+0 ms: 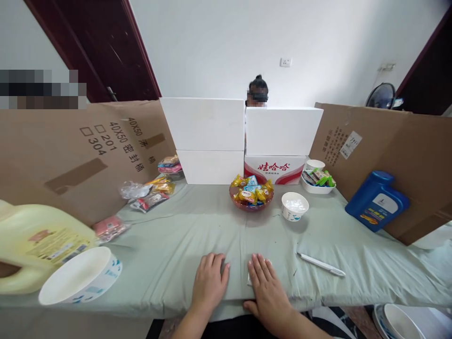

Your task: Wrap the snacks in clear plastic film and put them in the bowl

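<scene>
Both hands rest palm down on the pale green tablecloth (169, 245) at the lower centre of the frame, near the table's front edge. The left hand (209, 282) lies flat with fingers extended and slightly spread, grasping nothing. The right hand (269, 291) lies flat just beside it, fingers extended, also grasping nothing; a small pale item shows at its inner edge, too hidden to identify. A white pen (320, 263) lies on the cloth to the right of the right hand, near but apart from it, angled toward the lower right. Above the hands, at frame centre, a red bowl of wrapped candies (251, 191) stands on the cloth, with a small white cup (294, 206) just to its right. A white dish of wrapped items (318, 181) sits further to the upper right. A blue jug (377, 200) leans against the cardboard panel (406, 146) at the right. At the lower left, a yellow jug (35, 242) lies beside a white paper bowl (80, 276). Loose snack packets (150, 192) lie at the centre left. White foam boxes (205, 136) are stacked at the back, with another person's head partly visible behind them.
</scene>
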Demonstrator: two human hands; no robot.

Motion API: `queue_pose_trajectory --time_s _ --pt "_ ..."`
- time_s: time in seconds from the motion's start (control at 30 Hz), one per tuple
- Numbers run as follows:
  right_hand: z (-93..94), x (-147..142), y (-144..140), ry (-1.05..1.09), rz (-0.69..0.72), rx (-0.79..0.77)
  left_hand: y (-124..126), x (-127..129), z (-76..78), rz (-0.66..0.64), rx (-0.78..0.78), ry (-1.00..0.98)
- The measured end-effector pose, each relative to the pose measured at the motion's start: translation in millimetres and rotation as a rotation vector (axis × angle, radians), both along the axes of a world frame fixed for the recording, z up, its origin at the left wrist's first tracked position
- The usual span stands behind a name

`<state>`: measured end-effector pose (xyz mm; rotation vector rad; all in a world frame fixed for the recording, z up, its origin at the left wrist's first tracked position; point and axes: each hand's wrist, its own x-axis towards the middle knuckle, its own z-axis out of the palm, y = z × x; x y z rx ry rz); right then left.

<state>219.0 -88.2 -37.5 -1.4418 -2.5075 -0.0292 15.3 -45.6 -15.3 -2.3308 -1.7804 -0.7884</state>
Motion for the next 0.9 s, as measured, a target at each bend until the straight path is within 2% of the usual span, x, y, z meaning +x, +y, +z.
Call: queue_pose_trajectory --time_s 0.1,0.17,0.2,0.23,0.27,0.37,0.43,0.47,0.53,0.6,0.73,0.9 --pt "-7.8 6 -14 0.01 0.22 0.175 0 -1 -2.7 0.0 0.0 -0.012" --pt "3.7 22 -13 0.067 0.368 0.219 1 -2 -4.1 -0.007 -0.008 -0.022" --pt "16.4 35 -5 0.111 0.37 0.215 1 -2 -4.4 -0.012 -0.014 -0.028" --pt "33.2 49 7 0.144 0.33 0.205 1 -2 -4.5 -0.016 -0.019 -0.037" --pt "53.0 66 23 0.172 0.217 0.196 2 -2 -4.5 -0.021 -0.023 -0.046" --pt "113.8 117 90 0.115 -0.201 0.242 2 -2 -3.6 -0.025 -0.034 -0.066" --pt "140.4 143 132 0.089 -0.312 0.24 2 -2 -3.3 -0.019 -0.043 -0.071" --pt "147.3 152 148 0.072 -0.342 0.224 2 -2 -3.2 -0.015 -0.048 -0.074" --pt "150.0 161 170 0.023 -0.335 0.145 2 -2 -3.5 -0.011 -0.058 -0.083" --pt "144.3 162 177 -0.04 -0.289 0.03 2 -2 -3.9 -0.007 -0.074 -0.094" --pt "133.8 154 171 -0.117 -0.241 -0.107 2 -1 -4.3 0.002 -0.093 -0.113" --pt "128.8 149 165 -0.179 -0.352 -0.197 2 0 -4.0 -0.002 -0.085 -0.104"
